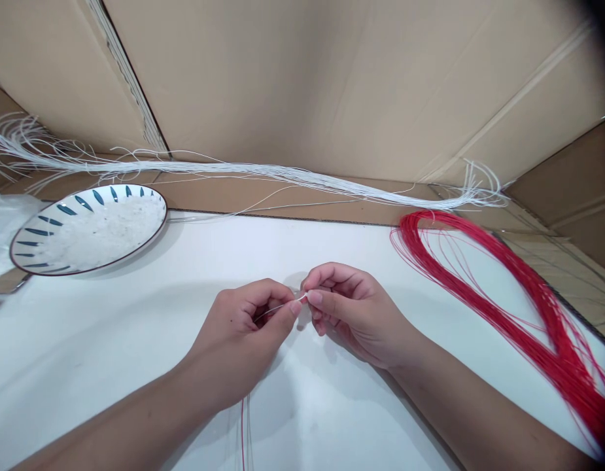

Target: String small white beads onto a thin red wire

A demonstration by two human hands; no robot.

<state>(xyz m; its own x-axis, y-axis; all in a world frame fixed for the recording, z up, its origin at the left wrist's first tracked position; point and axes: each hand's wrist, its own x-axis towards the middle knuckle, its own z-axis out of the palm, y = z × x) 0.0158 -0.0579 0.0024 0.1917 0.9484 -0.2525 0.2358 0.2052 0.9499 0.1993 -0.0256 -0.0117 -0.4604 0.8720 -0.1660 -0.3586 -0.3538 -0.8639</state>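
Right now my grip is pinched at both ends of a short bared length of white strand (302, 297), mid-frame: my left hand (246, 324) clasps it between thumb and forefinger, and my right hand (358, 314) nips it just beside. That length runs from left fingertips to right, rising slightly rightward, so neither hand is nearer. More of it shows inside my curled left fingers. My right fingers hide where it goes; I can't tell whether it ends there. Below my left wrist, a red strand (242, 432) and thin pale strands (248, 432) leave the bottom edge; my arm covers any link to mine. Farther across the surface (302, 248), the red coil (562, 340) is cut off at lower right.
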